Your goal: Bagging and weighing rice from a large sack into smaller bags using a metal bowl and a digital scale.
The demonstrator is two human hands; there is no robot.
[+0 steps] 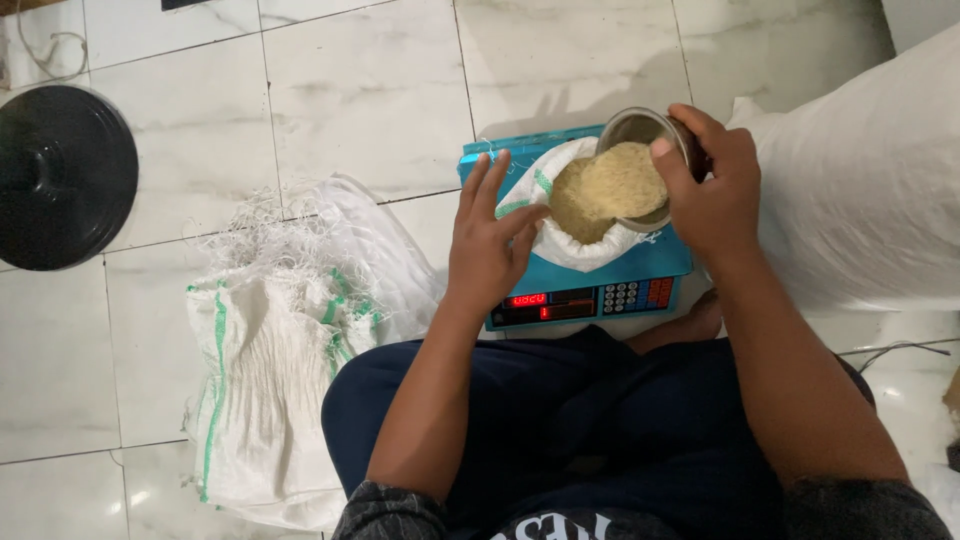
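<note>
My right hand (712, 190) grips a metal bowl (634, 128) heaped with pale rice (622, 180), tilted over the mouth of a small white woven bag (570, 250). That bag stands on a blue digital scale (640, 272) with a red lit display. My left hand (488, 240) holds the bag's left rim, fingers spread along the edge. More rice lies inside the bag (572, 210).
A large white sack (870, 180) bulges at the right. Empty white woven sacks with green stripes (280, 340) lie piled on the tiled floor at the left. A round black lid (62, 175) sits at the far left. My crossed legs in dark trousers (560, 420) are below the scale.
</note>
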